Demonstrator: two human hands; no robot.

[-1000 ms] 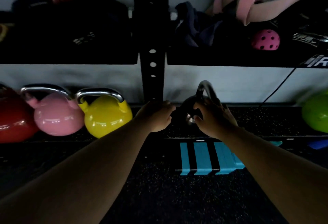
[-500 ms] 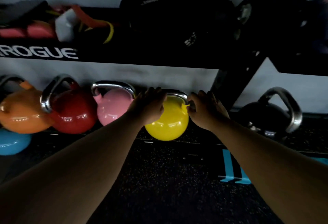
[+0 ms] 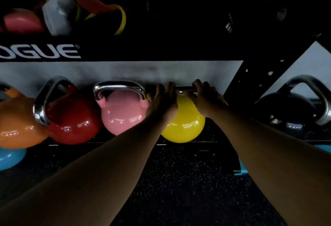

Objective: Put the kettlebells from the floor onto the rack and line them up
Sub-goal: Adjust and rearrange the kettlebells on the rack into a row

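Observation:
A yellow kettlebell (image 3: 184,127) stands on the rack's low shelf (image 3: 202,142), right of a pink kettlebell (image 3: 123,116). My left hand (image 3: 162,100) grips the left end of its steel handle and my right hand (image 3: 206,98) grips the right end. Further left in the row stand a red kettlebell (image 3: 75,120) and an orange kettlebell (image 3: 16,127). A black kettlebell (image 3: 293,111) sits on the shelf beyond the black rack upright (image 3: 250,80). A blue kettlebell (image 3: 9,159) shows at the lower left, below the shelf line.
An upper shelf (image 3: 161,50) with white lettering hangs low over the row and holds bands and dark gear. Speckled black rubber floor (image 3: 179,181) lies in front of the rack. A turquoise object (image 3: 242,168) sits on the floor at the right.
My hands left the black kettlebell and moved left to the yellow one, closing round its handle. The view has shifted left and closer to the rack.

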